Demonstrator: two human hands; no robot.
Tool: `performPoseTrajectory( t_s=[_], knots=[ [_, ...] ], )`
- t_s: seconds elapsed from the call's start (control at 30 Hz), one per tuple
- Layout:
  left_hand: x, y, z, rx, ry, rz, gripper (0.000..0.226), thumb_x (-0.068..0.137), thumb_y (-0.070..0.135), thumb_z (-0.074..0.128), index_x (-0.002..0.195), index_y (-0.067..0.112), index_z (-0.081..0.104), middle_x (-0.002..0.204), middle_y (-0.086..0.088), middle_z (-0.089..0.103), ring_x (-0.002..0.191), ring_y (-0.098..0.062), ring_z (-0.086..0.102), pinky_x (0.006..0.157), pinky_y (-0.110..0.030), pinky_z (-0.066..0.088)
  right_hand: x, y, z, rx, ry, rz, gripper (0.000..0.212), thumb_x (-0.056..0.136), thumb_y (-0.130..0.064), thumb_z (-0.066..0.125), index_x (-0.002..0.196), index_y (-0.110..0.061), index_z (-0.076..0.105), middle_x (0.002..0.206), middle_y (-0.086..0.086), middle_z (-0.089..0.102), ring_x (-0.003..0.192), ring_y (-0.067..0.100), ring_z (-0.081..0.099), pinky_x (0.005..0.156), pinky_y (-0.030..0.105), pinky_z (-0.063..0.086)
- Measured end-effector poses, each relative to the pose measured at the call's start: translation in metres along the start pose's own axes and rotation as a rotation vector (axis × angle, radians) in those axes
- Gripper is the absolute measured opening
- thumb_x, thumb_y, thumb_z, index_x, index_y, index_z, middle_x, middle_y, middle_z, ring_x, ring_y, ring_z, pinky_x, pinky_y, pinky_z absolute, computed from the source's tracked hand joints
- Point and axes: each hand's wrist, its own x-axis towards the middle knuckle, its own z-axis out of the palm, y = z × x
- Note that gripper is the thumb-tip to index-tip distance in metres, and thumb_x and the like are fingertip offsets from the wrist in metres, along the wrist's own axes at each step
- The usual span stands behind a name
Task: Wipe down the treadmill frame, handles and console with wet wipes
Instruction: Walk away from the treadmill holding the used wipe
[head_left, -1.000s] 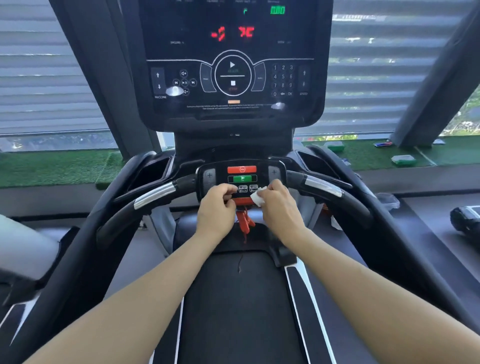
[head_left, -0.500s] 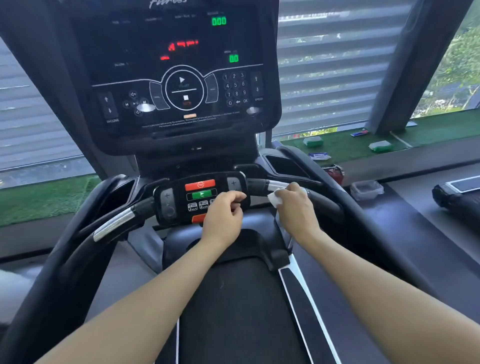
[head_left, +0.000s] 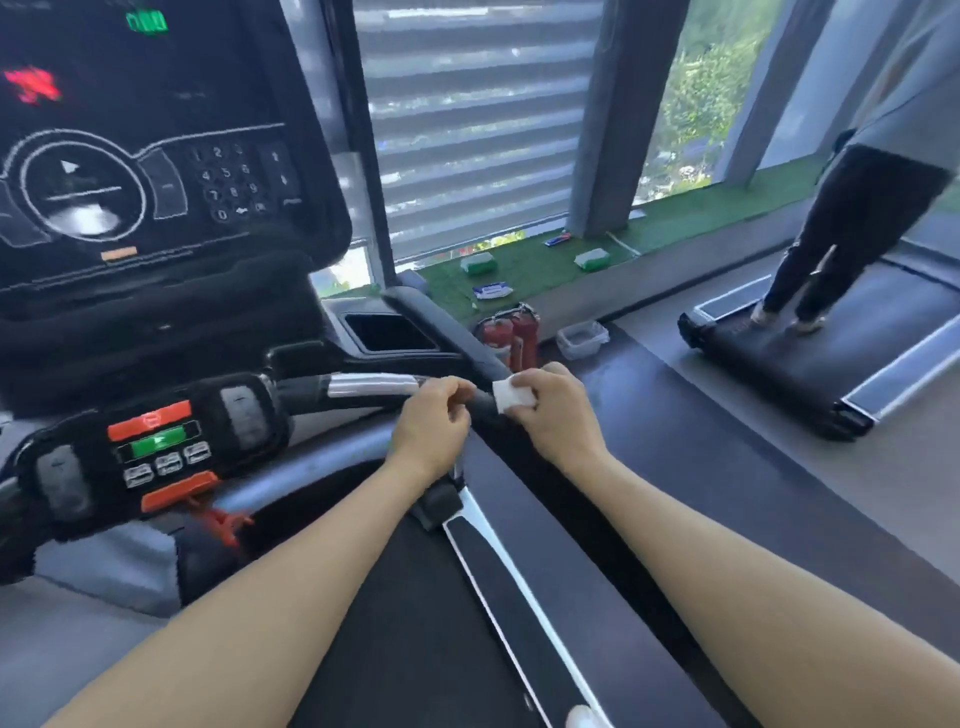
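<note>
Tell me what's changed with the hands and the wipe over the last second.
The right hand slid the wipe from the small control panel out along the right handlebar. The left hand left the panel and followed onto the bar beside it. The wipe stayed in the right hand.

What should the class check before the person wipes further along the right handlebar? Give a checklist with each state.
1. Wet wipe held in right hand: ok.
2. Wipe touching the right handlebar: ok.
3. Left hand steadying the handlebar: cannot tell, fingers curled near it.
4. Wipe still damp: cannot tell.
5. Spare wipe packs on the ledge: ok.
</note>
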Motion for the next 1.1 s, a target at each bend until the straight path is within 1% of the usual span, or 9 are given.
performPoseTrajectory(
  t_s=[0.1,0.23,0.37,0.47,0.53,0.67,0.8,0.93,1.1],
  knots=[
    [-0.001,0.01,0.022,-0.015,-0.138,0.099,0.03,0.084,-0.001,0.053,0.109,0.012,0.066,0.107,-0.003,0.068,0.099,-0.019,0.063,0.094,-0.028,0.046,-0.039,0.021,-0.017,-0.027,0.164,0.162,0.035,0.083,-0.011,0.065,0.118,-0.011,0.065,0.109,0.008,0.054,0.102,0.025,0.052,0.081,0.024,0.036],
    [-0.039,0.026,0.049,-0.057,-0.367,0.2,0.031,0.087,0.002,0.053,0.113,0.013,0.063,0.106,0.002,0.064,0.096,-0.013,0.06,0.092,-0.021,0.042,-0.11,0.042,-0.035,-0.06,0.273,0.37,0.032,0.085,-0.013,0.065,0.116,-0.01,0.066,0.109,0.01,0.056,0.103,0.026,0.053,0.082,0.026,0.039],
    [-0.078,0.064,0.082,-0.084,-0.473,0.319,0.028,0.088,0.004,0.054,0.112,0.012,0.064,0.109,-0.001,0.066,0.098,-0.014,0.061,0.095,-0.023,0.043,-0.179,0.053,-0.064,-0.028,0.415,0.529,0.032,0.084,-0.016,0.065,0.115,-0.009,0.066,0.109,0.011,0.056,0.101,0.024,0.053,0.076,0.019,0.032],
    [-0.122,0.104,0.109,-0.078,-0.563,0.395,0.03,0.088,0.005,0.051,0.112,0.015,0.064,0.109,0.003,0.065,0.093,-0.014,0.061,0.092,-0.024,0.044,-0.234,0.069,-0.091,-0.028,0.508,0.606,0.027,0.086,-0.014,0.062,0.112,-0.008,0.068,0.109,0.013,0.057,0.1,0.024,0.054,0.072,0.015,0.029],
    [-0.154,0.128,0.127,-0.071,-0.631,0.446,0.032,0.086,0.006,0.05,0.111,0.02,0.064,0.109,0.005,0.065,0.09,-0.014,0.06,0.091,-0.028,0.047,-0.269,0.085,-0.11,-0.031,0.566,0.674,0.026,0.087,-0.012,0.06,0.111,-0.008,0.068,0.111,0.013,0.058,0.102,0.023,0.055,0.071,0.012,0.028],
    [-0.214,0.178,0.173,-0.05,-0.726,0.542,0.031,0.088,0.007,0.048,0.112,0.019,0.063,0.111,0.005,0.063,0.089,-0.013,0.058,0.089,-0.032,0.049,-0.345,0.12,-0.151,0.008,0.687,0.784,0.024,0.086,-0.01,0.06,0.108,-0.009,0.069,0.112,0.013,0.061,0.102,0.025,0.057,0.076,0.021,0.037],
    [-0.284,0.229,0.232,-0.063,-0.796,0.544,0.029,0.09,0.006,0.049,0.113,0.017,0.063,0.112,0.002,0.063,0.093,-0.015,0.059,0.091,-0.036,0.05,-0.44,0.157,-0.194,-0.039,0.717,0.878,0.025,0.086,-0.01,0.061,0.109,-0.011,0.069,0.111,0.009,0.06,0.096,0.019,0.055,0.067,0.012,0.029],
    [-0.367,0.271,0.291,-0.064,-0.902,0.568,0.029,0.091,0.007,0.049,0.115,0.018,0.062,0.114,0.004,0.062,0.096,-0.013,0.059,0.087,-0.03,0.05,-0.53,0.196,-0.235,-0.08,0.729,0.994,0.027,0.086,-0.011,0.059,0.112,-0.012,0.068,0.116,0.008,0.058,0.102,0.022,0.056,0.073,0.02,0.036],
    [-0.426,0.315,0.336,-0.05,-0.974,0.56,0.031,0.09,0.009,0.051,0.117,0.019,0.06,0.114,0.005,0.059,0.096,-0.012,0.058,0.087,-0.03,0.05,-0.583,0.242,-0.275,-0.081,0.759,1.056,0.025,0.089,-0.011,0.054,0.11,-0.011,0.068,0.116,0.011,0.058,0.101,0.024,0.055,0.069,0.021,0.035]
  ],
)
